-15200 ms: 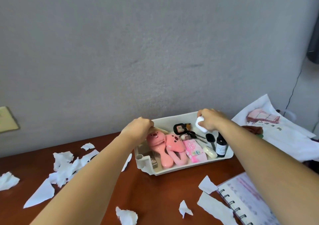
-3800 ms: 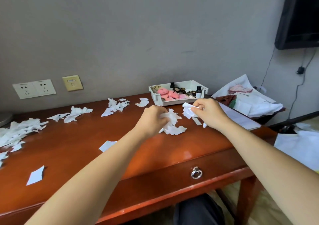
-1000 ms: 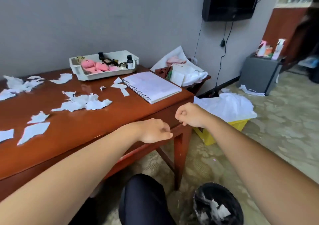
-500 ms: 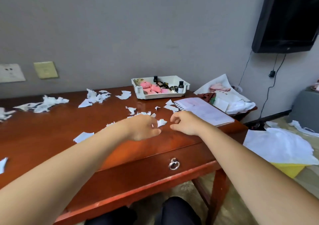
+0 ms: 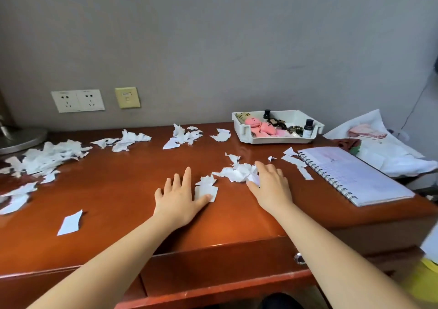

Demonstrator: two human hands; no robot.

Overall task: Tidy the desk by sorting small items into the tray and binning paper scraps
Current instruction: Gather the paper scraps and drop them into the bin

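Observation:
Torn white paper scraps lie all over the brown desk (image 5: 132, 218). My left hand (image 5: 178, 197) lies flat with straight fingers, its thumb touching a scrap (image 5: 205, 188). My right hand (image 5: 270, 186) rests with its fingers against a crumpled heap of scraps (image 5: 237, 173) in the middle of the desk. The white tray (image 5: 244, 129) stands at the back right and holds pink toys, small dark bottles and other small items. More scraps sit at the back (image 5: 183, 137) and in a big pile on the left (image 5: 47, 157). The bin is out of view.
An open spiral notebook (image 5: 353, 174) lies on the desk's right end, with white bags and cloth (image 5: 388, 147) beyond it. A metal lamp base (image 5: 21, 138) stands at the far left. Wall sockets (image 5: 78, 100) are above the desk. A drawer with a ring pull (image 5: 298, 259) faces me.
Both hands were closed fists above the desk's front edge half a second ago. Now they have spread flat onto the desk beside the middle scraps, and my view has turned left.

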